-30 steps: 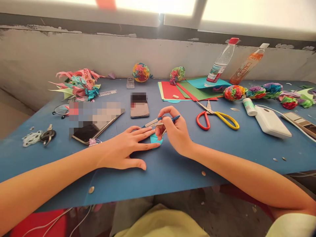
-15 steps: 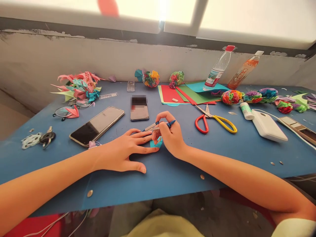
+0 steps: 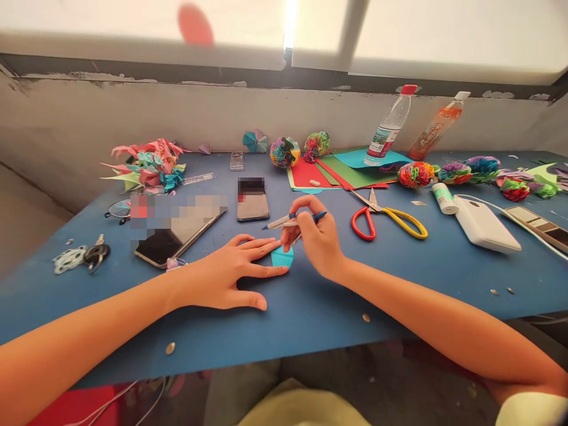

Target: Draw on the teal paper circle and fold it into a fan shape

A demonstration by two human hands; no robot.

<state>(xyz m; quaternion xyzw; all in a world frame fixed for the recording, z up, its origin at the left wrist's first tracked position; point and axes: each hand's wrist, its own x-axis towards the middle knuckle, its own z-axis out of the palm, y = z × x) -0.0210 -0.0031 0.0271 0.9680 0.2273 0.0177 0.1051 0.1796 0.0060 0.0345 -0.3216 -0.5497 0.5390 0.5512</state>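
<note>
My left hand [image 3: 226,275] lies flat on the blue table [image 3: 310,307], fingers stretched out, its fingertips pressing on a small teal paper piece [image 3: 283,257]. My right hand [image 3: 316,236] is closed around a drawing compass with a blue pencil [image 3: 290,220], held just above the teal paper. The compass tips point left and down toward the paper. Red and yellow scissors [image 3: 387,216] lie to the right of my right hand.
Two phones [image 3: 252,201] [image 3: 173,239] lie behind my left hand. Coloured paper sheets [image 3: 341,168], paper flower balls [image 3: 417,174], two bottles [image 3: 390,127], a glue stick [image 3: 444,198], a white power bank [image 3: 486,226], paper cranes [image 3: 148,161], glasses and keys [image 3: 84,256] fill the table.
My right hand has lifted slightly with the compass, and more of the teal paper shows. A paper ball at the back has rolled to the right. The camera shifted a little.
</note>
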